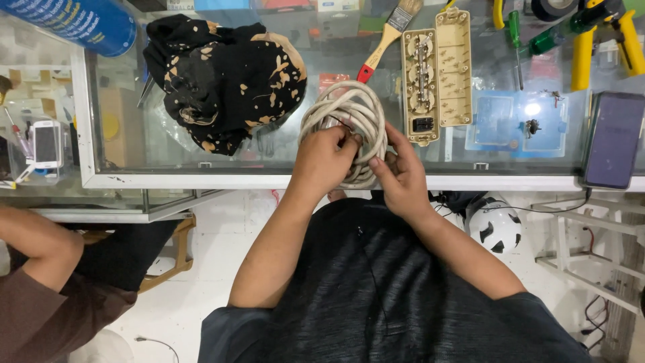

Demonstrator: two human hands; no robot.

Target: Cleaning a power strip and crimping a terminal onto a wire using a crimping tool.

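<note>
A coil of off-white cable lies at the near edge of a glass counter. My left hand grips the coil's lower left side, fingers curled into its loops. My right hand holds the coil's lower right side, fingers pressed against the strands. Just right of the coil lies an opened beige power strip, its two halves side by side with metal contacts showing.
A black, bleach-stained cloth sits left of the coil. A paintbrush, a green screwdriver, yellow-handled pliers, a blue plate and a dark phone lie on the counter. Another person's arm is lower left.
</note>
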